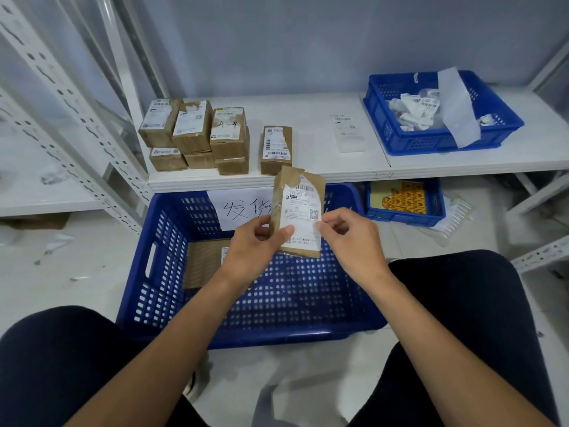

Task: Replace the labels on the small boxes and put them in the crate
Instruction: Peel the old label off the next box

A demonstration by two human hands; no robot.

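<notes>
Seemingly light and stiff, the small box (317, 186) sits above the crate's (252, 339) 12 o'clock end, left hand (255, 245) gripping its 9 o'clock edge, right hand (348, 238) pinching the flimsy label's (300, 211) 3 o'clock edge.

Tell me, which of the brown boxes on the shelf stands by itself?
The rightmost box on the shelf, with a gap beside it. The other boxes sit stacked together in a cluster to its left.

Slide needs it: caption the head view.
Left hand grips a small box over the blue crate; right hand pinches its label.
</notes>
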